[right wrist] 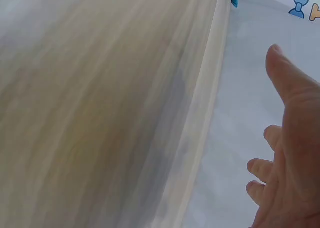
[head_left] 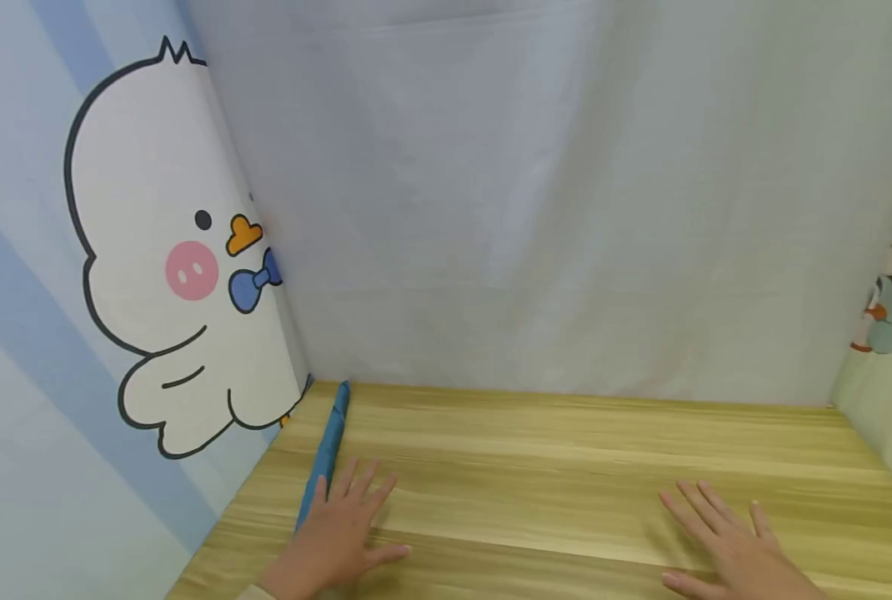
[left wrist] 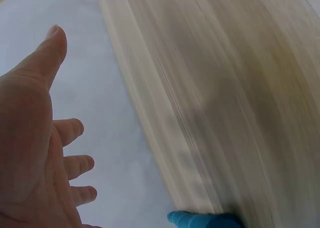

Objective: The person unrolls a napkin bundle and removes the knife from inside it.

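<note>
A long, thin blue thing (head_left: 329,450), tapering at its far end, lies along the left side of the wooden table (head_left: 536,475). What kind of thing it is, I cannot tell. My left hand (head_left: 333,537) is spread palm down just beside it and overlaps its near end in the head view. The left wrist view has a ribbed blue end (left wrist: 200,220) of it at the bottom edge, below my spread left fingers and thumb. Over the right part of the table, my right hand (head_left: 739,550) has its fingers spread and holds nothing.
A plain pale curtain (head_left: 536,200) hangs along the table's back edge. On the left stands a blue and white cloth with a cartoon bird (head_left: 153,208). Another printed cloth (head_left: 889,400) borders the right side.
</note>
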{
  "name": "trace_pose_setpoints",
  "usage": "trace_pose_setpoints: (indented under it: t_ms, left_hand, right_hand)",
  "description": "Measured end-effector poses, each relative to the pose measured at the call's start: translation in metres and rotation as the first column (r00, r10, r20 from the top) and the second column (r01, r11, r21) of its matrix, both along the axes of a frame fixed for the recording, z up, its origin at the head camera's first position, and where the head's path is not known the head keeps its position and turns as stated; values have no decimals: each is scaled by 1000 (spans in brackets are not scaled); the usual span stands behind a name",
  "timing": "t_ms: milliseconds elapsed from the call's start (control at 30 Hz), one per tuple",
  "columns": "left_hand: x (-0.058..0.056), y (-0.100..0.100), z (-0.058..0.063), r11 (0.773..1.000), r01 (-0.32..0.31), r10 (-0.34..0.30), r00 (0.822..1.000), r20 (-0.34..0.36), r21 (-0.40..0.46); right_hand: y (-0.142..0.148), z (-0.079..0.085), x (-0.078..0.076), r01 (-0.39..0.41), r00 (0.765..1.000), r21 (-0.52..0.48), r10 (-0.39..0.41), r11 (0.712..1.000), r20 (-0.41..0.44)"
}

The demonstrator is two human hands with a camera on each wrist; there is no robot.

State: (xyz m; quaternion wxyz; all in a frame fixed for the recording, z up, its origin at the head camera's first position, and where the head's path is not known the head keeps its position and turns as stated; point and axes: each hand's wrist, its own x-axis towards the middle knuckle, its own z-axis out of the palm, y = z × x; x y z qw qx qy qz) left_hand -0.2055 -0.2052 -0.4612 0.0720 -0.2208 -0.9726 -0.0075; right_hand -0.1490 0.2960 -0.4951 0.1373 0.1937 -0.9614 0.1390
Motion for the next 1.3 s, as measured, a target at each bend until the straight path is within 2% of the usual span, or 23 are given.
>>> trace_pose_setpoints:
  t_ms: [267,533,700,867,1033,1167,1300]
  left_hand:
    - [-2,-17,1,1000,1,-2,999,-38,-21]
    - [-11,-32,13,1000,-17,17,999,43,-8]
    - [-16,-42,17,1000,-9,8,998,67,16]
    - [-28,-57,12,998,-4,-3,993,122,59]
    - [-41,-78,3,995,-40,22,980,198,89]
    - [-51,-93,-4,996,-65,51,974,221,57]
    - [-60,-102,-6,997,-76,69,971,229,21]
  right_hand:
    - [-25,12,0,-45,998,-74,48,996,49]
    - [-74,18,-10,-151,988,-31,152,988,20]
    - [-108,22,-12,-215,974,-4,214,977,72]
    - [-136,25,-13,-259,956,-4,257,966,141]
    - [-163,27,-19,-300,937,9,292,954,189]
    - [-186,30,-25,-334,922,15,324,942,211]
    - [-206,30,-31,-352,918,24,340,936,202]
